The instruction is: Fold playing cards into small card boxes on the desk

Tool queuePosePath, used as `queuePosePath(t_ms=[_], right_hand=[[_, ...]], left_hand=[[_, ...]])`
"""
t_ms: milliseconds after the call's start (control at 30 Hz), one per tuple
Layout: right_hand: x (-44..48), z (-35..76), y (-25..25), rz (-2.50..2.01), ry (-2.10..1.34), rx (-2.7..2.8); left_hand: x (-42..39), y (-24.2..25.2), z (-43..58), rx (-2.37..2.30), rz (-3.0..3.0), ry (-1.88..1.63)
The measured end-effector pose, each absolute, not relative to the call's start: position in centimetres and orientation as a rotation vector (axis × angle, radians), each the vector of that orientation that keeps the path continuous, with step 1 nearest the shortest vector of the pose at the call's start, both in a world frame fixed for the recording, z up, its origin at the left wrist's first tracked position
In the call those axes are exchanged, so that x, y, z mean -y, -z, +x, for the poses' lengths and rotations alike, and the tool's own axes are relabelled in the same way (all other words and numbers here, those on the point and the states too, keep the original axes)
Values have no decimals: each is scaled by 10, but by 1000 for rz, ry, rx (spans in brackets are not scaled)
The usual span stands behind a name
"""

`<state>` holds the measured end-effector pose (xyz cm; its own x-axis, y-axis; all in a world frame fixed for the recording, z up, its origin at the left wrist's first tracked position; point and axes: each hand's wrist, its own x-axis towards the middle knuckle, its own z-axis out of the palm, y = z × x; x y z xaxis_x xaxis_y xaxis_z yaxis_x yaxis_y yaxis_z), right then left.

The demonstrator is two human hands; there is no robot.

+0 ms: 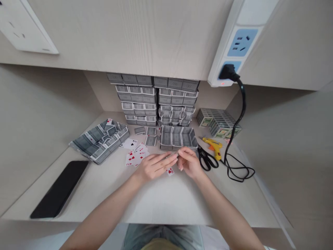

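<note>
Over the front middle of the desk, my left hand (155, 166) and my right hand (189, 162) meet at the fingertips. Between them is a thin grey edge, apparently a playing card, mostly hidden by the fingers. My left fingers lie long and together against it; my right thumb and fingers pinch its other end. Just below the fingers shows an eight of hearts card (170, 171). Behind the hands stands an open box made of folded cards (179, 137). Loose face-up cards (134, 158) lie left of my left hand, with small folded card pieces (151, 140) beyond.
At left are a card tray (99, 159) filled with folded pieces and a black phone (61, 189). Stacked card boxes (140, 99) stand at the back. Right are black scissors (206, 159), a yellow glue gun (214, 146), its cable (240, 178) and patterned blocks (218, 121).
</note>
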<state>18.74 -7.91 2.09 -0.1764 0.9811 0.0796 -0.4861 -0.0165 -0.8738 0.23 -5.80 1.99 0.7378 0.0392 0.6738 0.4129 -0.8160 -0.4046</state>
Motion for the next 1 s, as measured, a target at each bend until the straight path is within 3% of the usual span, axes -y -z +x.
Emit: queuePosePath(t_ms=[200,467,733,1000], right_hand=[[77,181,-19,-773,-1389,971],[72,181,-6,-870,-1098,1187],[76,179,-5,-640,-1150,1437],[76,178,-1,-766,-1081,1425]], left_hand=[[55,-15,2,470,-2373,1051],[59,-18,7,585,-2542,960],[63,-21,10,546,-2615,958],[64,-20,11,524,-2679,960]])
